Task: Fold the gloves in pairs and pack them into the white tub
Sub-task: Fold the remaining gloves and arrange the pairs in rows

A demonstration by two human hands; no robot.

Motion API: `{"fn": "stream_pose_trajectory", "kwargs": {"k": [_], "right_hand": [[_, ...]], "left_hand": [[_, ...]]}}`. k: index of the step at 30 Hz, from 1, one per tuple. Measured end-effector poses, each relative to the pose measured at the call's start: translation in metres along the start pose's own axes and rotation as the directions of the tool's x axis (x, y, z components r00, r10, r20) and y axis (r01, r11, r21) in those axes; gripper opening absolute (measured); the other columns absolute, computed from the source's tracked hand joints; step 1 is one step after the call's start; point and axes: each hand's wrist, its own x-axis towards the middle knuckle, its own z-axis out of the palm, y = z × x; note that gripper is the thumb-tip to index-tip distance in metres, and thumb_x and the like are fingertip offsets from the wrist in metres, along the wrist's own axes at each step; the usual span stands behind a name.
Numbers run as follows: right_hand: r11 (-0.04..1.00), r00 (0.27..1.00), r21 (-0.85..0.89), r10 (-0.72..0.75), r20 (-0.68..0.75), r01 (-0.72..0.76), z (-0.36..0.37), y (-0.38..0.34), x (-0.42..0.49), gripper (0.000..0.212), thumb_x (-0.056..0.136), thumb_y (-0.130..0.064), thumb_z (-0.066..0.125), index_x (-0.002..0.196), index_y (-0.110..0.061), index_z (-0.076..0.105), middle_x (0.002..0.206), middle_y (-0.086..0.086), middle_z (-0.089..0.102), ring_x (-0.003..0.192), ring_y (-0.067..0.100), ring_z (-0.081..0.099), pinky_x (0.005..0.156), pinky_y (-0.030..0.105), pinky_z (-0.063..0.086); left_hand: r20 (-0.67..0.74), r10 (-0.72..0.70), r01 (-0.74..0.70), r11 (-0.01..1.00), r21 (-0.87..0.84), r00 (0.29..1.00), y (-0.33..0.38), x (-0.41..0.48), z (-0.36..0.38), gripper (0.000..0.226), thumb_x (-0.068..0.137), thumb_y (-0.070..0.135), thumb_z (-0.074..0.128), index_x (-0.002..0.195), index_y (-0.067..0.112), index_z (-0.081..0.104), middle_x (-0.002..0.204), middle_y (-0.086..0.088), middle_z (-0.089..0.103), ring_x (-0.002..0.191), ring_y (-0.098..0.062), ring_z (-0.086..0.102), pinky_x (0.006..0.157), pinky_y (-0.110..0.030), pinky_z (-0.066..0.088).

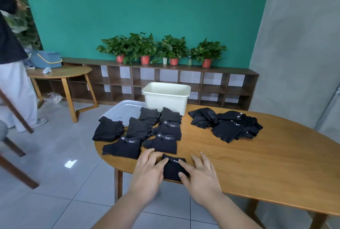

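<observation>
Pressing the fold: left grip and right grip lie flat (fingers straight, clasping nothing) on the folded pair. Next, likely: pinch it, carry it ahead to the white tub.

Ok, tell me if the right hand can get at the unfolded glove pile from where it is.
Probably yes. The right hand presses the folded pair at the near edge, and only bare table lies between it and the unfolded glove pile further back right.
</observation>
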Motion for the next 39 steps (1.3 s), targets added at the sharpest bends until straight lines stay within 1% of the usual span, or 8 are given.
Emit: {"fn": "stream_pose_trajectory", "kwargs": {"k": [3,7,10,15,20,23,27,39], "right_hand": [[1.000,1.000,0.013,-0.025,0.017,0.025,-0.001,-0.019,0.010,0.055,0.107,-0.062,0.026,0.161,-0.049,0.026,0.174,0.003,0.011,0.159,0.034,-0.013,0.129,0.050,0.001],[0.998,0.998,-0.047,-0.045,0.032,0.046,0.005,-0.037,0.023,0.089,0.082,-0.071,-0.011,0.162,-0.047,0.020,0.175,0.006,0.006,0.158,0.036,-0.015,0.129,0.053,0.000],[0.997,0.999,-0.058,-0.045,0.026,0.046,0.010,-0.044,0.031,0.097,0.074,-0.070,-0.018,0.162,-0.047,0.015,0.175,0.007,0.004,0.158,0.036,-0.017,0.129,0.054,0.000],[0.999,0.998,-0.007,-0.054,-0.010,0.054,0.014,-0.045,0.035,0.088,0.081,-0.073,-0.014,0.163,-0.049,0.008,0.175,0.004,-0.002,0.159,0.032,-0.017,0.129,0.051,0.000],[0.995,0.992,0.079,-0.057,-0.114,0.066,0.017,-0.034,0.036,0.055,0.108,-0.063,0.017,0.162,-0.053,0.010,0.175,-0.006,-0.001,0.160,0.023,-0.014,0.131,0.043,0.002],[0.996,0.994,0.084,-0.033,-0.102,0.042,0.020,-0.033,0.038,0.054,0.109,-0.060,0.021,0.162,-0.052,0.014,0.175,-0.005,0.002,0.160,0.023,-0.013,0.130,0.044,0.003],[0.997,0.998,0.080,-0.018,-0.063,0.023,0.023,-0.034,0.038,0.055,0.109,-0.061,0.018,0.162,-0.049,0.016,0.175,-0.003,0.001,0.160,0.026,-0.016,0.130,0.045,0.002],[0.987,1.000,0.160,-0.008,-0.006,0.009,0.023,-0.031,0.040,0.058,0.105,-0.067,0.015,0.161,-0.054,0.011,0.175,-0.005,-0.002,0.160,0.024,-0.015,0.130,0.046,0.003]], "left_hand": [[-0.015,-0.031,0.032,0.998,0.048,0.999,-0.018,0.001,-0.008,0.048,0.074,0.010,0.088,0.119,0.022,0.079,0.126,-0.001,0.066,0.132,-0.034,0.054,0.106,-0.049,0.052],[0.006,-0.064,0.063,0.994,0.094,0.998,-0.038,0.002,-0.009,0.050,0.077,0.012,0.086,0.125,0.024,0.076,0.131,-0.001,0.064,0.135,-0.034,0.050,0.110,-0.051,0.049],[0.006,-0.090,0.089,0.990,0.107,0.996,-0.046,0.006,-0.007,0.053,0.075,0.009,0.086,0.125,0.024,0.077,0.128,0.000,0.066,0.134,-0.032,0.049,0.109,-0.050,0.048],[-0.024,-0.103,0.105,0.993,0.058,0.994,-0.049,0.010,-0.003,0.045,0.081,0.009,0.078,0.125,0.022,0.076,0.125,0.002,0.066,0.128,-0.028,0.051,0.110,-0.048,0.048],[-0.083,-0.065,0.066,0.998,0.015,0.994,-0.040,0.019,-0.008,0.035,0.098,0.019,0.061,0.130,0.020,0.073,0.137,0.001,0.065,0.135,-0.022,0.052,0.121,-0.046,0.039],[0.044,-0.056,0.057,0.998,-0.018,0.997,-0.026,0.031,-0.011,0.058,0.107,0.038,0.025,0.150,0.020,0.058,0.159,0.002,0.049,0.154,-0.016,0.035,0.131,-0.040,0.019],[0.328,-0.023,0.035,0.999,-0.030,0.944,-0.020,0.037,-0.005,0.087,0.095,0.059,-0.011,0.169,0.023,0.014,0.177,0.006,0.002,0.162,-0.010,-0.010,0.131,-0.033,-0.008],[0.415,-0.030,-0.004,0.997,0.080,0.909,-0.021,0.033,-0.006,0.080,0.100,0.060,-0.012,0.170,0.023,0.004,0.177,0.005,-0.005,0.161,-0.012,-0.016,0.131,-0.040,-0.011]]}}
